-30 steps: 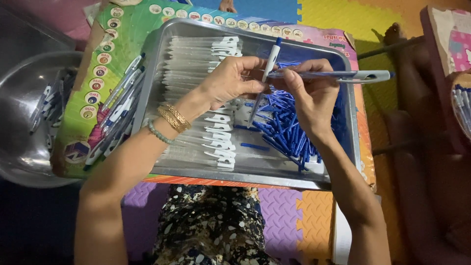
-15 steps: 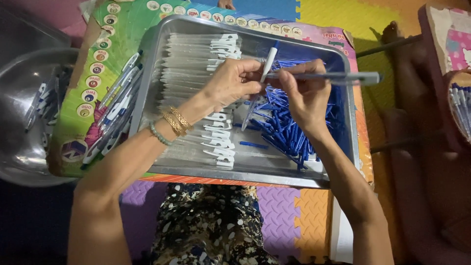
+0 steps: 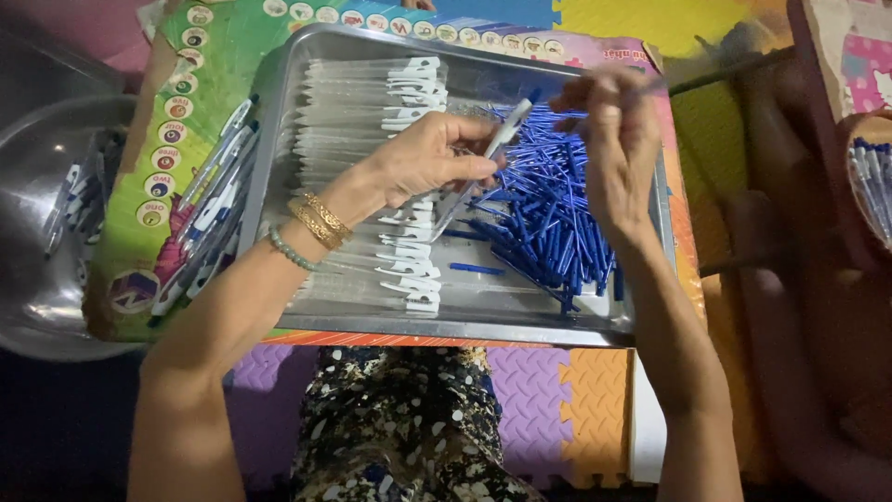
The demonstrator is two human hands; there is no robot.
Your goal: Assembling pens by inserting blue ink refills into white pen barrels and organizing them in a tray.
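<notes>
Clear plastic pen barrel (image 3: pixel 483 158) sits pinched in the left hand (image 3: pixel 423 163); the right hand (image 3: pixel 609 130), fingers bunched on something blurred, could miss its opening and scatter the loose blue refills (image 3: pixel 548 214).

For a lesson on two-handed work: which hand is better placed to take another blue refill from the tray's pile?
The right hand, probably: it hovers directly above the blue refill pile. The left hand already has its grip on a clear pen barrel.

Your head camera looks steeply down, close over the metal tray (image 3: pixel 279 139) set before your knees.
</notes>
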